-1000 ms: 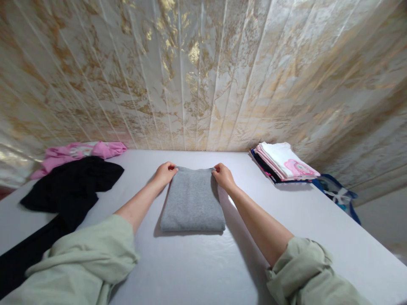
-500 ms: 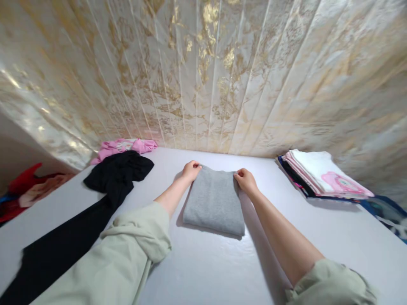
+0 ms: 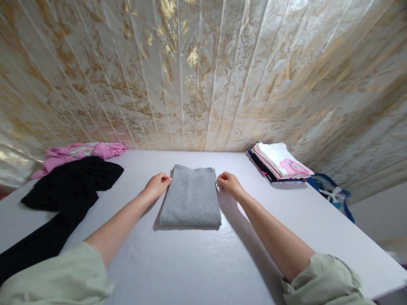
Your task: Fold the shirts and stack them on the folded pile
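Observation:
A grey garment (image 3: 191, 197), folded into a neat square, lies flat on the white table (image 3: 190, 262) in front of me. My left hand (image 3: 158, 185) is at its left side, closed in a pinch at the edge of the cloth. On the opposite side my right hand (image 3: 231, 183) is pinched too, its fingertips at the right edge. The folds under the fingertips are too small to make out fully.
A crumpled black garment (image 3: 73, 182) trails along the table's left side, with a pink garment (image 3: 82, 152) behind it. At the back right stands a stack of folded clothes (image 3: 280, 161). A blue-edged bag (image 3: 332, 192) sits beyond the table's right edge. Patterned curtain (image 3: 190, 84) hangs behind.
Both hands have slid from the garment's far corners down to its sides. My view has turned right, so things appear further left. The garment lies straighter in view.

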A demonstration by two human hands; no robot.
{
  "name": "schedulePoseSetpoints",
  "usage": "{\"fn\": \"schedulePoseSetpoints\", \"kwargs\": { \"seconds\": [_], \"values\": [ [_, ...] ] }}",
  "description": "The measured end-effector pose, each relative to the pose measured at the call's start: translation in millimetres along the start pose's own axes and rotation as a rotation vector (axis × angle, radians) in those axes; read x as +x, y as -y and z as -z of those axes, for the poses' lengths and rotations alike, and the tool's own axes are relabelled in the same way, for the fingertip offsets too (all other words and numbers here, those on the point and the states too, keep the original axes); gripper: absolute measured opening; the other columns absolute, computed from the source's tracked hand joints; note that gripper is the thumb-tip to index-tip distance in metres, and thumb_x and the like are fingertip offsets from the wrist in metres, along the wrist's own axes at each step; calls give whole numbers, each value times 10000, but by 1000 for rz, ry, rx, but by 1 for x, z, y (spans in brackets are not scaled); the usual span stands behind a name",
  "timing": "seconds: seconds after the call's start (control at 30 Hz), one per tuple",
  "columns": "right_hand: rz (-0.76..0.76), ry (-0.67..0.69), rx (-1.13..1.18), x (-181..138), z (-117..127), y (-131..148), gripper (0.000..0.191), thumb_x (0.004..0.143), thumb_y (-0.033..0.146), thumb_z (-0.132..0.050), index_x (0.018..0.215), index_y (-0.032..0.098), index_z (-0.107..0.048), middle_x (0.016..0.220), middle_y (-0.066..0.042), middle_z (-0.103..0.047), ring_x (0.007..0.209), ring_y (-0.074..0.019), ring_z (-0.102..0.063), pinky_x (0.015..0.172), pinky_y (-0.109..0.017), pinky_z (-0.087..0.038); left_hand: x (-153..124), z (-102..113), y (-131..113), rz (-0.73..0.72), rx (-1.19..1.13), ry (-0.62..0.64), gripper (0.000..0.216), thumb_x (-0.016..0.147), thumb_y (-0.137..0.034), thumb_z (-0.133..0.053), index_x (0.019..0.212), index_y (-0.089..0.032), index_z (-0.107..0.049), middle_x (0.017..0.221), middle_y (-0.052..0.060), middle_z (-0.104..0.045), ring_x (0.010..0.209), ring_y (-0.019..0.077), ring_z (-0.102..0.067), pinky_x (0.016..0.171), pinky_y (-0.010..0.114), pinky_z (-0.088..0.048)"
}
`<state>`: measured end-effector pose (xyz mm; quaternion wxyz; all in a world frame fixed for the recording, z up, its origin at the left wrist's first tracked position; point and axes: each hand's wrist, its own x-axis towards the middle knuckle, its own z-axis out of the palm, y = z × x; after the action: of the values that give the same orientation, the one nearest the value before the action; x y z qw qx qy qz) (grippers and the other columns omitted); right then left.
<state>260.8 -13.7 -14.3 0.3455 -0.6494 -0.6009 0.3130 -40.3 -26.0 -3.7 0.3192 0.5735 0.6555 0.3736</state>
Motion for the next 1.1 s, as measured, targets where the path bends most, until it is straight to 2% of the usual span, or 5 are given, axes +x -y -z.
{"fn": "schedulePoseSetpoints", "kwargs": {
  "seconds": [0.13,0.3,0.5,0.73,1.1],
  "values": [
    [17,31,-220,-13,-7,6,89,801,256,-613,759,180,-599,668,18,-607,614,-108,-536,576,-212,-367,-10,-2,1,10,-25,51,119,680,-319,-612,675,-200,-609,651,8,-652,670,190,-597,682,294,-459],
    [-73,17,-317,-18,-11,20,151,826,334,-596,755,200,-591,726,8,-647,666,-131,-567,595,-229,-351,-12,-4,1,54,-107,71,217,678,-402,-604,726,-190,-592,646,0,-631,619,160,-578,616,275,-471],
    [-120,-40,-330,-29,-12,29,134,838,351,-564,802,224,-593,814,18,-676,746,-143,-600,621,-238,-360,-11,0,-6,84,-132,158,346,593,-499,-696,684,-177,-606,573,-7,-608,556,152,-536,541,255,-429],
    [-111,-87,-347,-28,-14,31,217,848,456,-557,888,244,-582,929,13,-683,876,-165,-615,663,-251,-384,2,-6,-5,87,67,109,169,716,-387,-632,702,-218,-632,676,-27,-692,730,176,-571,638,214,-405],
    [-104,-80,-311,-30,-14,30,108,845,342,-561,857,239,-589,887,12,-677,826,-160,-602,662,-248,-369,-3,-8,-5,73,-84,137,338,548,-484,-700,648,-180,-591,559,-14,-599,529,142,-510,540,254,-394]
  ]
}}
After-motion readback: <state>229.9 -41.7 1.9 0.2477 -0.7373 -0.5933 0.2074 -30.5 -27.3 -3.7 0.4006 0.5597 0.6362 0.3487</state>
